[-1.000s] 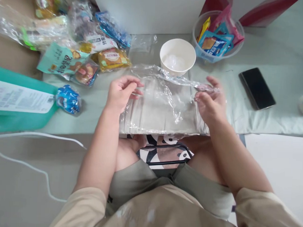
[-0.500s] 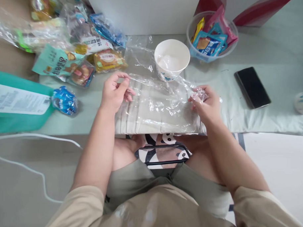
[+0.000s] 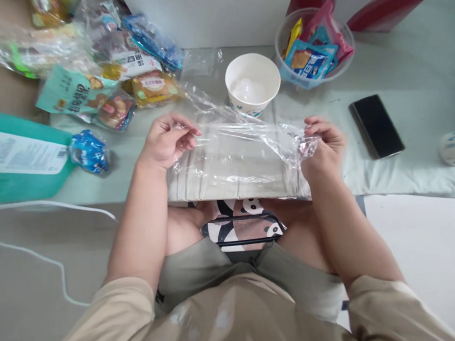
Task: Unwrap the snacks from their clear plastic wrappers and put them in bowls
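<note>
A clear plastic bag is stretched between my hands above the pale mat, right in front of my knees. My left hand pinches its left edge with curled fingers. My right hand is closed on the crumpled right edge. Just behind the bag stands a white paper cup with something pale and clear inside.
Several snack packets lie at the back left, beside a blue wrapped sweet and a teal box. A clear tub of packets stands at the back right, a black phone on the right. White cable runs along the floor.
My hands have drawn the bag's edges apart and raised them, so the film is pulled tauter. My right hand moved up and slightly right.
</note>
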A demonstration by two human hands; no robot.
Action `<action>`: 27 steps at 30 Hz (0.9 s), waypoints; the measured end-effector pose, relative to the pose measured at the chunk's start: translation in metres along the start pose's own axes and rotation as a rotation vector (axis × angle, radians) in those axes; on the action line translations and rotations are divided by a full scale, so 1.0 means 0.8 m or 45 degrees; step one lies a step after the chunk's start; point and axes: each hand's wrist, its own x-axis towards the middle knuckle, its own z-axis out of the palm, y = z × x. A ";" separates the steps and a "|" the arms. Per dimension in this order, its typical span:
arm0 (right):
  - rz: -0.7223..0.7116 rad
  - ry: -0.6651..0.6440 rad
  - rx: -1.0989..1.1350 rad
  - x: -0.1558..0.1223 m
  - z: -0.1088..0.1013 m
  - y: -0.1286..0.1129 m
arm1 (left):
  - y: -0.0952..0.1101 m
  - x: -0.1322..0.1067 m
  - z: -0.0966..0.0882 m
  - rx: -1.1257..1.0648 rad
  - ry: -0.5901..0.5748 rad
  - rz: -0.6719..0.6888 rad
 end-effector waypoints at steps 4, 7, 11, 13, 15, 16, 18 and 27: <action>0.026 -0.007 -0.027 0.006 -0.008 0.024 | -0.002 -0.002 -0.002 0.023 -0.069 0.036; 0.075 -0.048 -0.011 0.008 -0.014 0.031 | 0.000 -0.003 -0.006 0.133 -0.138 0.007; 0.164 -0.107 0.057 0.008 -0.020 0.022 | 0.002 0.002 -0.008 0.124 -0.180 -0.076; 0.196 -0.154 0.122 0.006 -0.020 0.013 | 0.001 0.005 -0.006 0.174 -0.101 -0.120; 0.213 -0.218 0.165 0.002 -0.016 0.005 | -0.002 0.008 -0.003 0.254 0.016 -0.067; 0.216 -0.249 0.166 0.000 -0.014 0.002 | -0.004 0.008 -0.002 0.289 0.057 -0.006; 0.218 -0.299 0.135 -0.005 -0.009 -0.001 | -0.008 0.008 -0.001 0.354 0.084 0.097; 0.129 -0.451 -0.171 -0.021 -0.021 -0.016 | -0.010 0.007 -0.011 0.338 0.007 0.163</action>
